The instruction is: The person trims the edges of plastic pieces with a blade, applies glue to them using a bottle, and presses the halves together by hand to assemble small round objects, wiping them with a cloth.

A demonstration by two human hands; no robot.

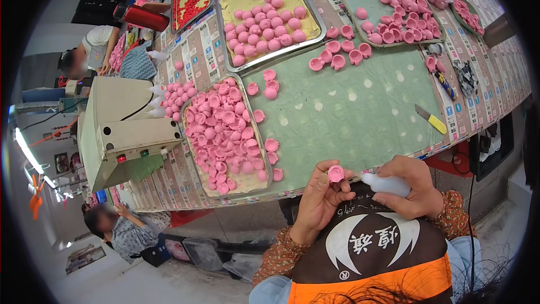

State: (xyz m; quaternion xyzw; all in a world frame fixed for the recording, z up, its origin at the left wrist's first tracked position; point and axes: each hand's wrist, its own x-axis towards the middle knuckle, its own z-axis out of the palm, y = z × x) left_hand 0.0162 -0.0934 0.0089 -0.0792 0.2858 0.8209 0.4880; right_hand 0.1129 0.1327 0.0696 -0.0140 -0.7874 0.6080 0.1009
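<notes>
Between the fingertips of my left hand point(316, 202) is a small pink hollow cup-shaped piece point(336, 174), its open side facing up. My right hand point(415, 183) is wrapped round a white squeeze bottle point(388, 184), whose thin nozzle points left toward the pink piece. Whether the nozzle tip touches the piece I cannot tell. Both hands are over my lap at the table's near edge. Left of them, a tray point(222, 192) is heaped with the same pink hollow pieces.
A metal tray point(318, 36) holds pink balls on a yellowish lining. Many pink pieces lie on a green tray point(360, 19). A yellow-handled knife point(432, 119) rests on the green mat point(349, 118). A beige box-shaped machine point(135, 129) stands left; two people work beyond it.
</notes>
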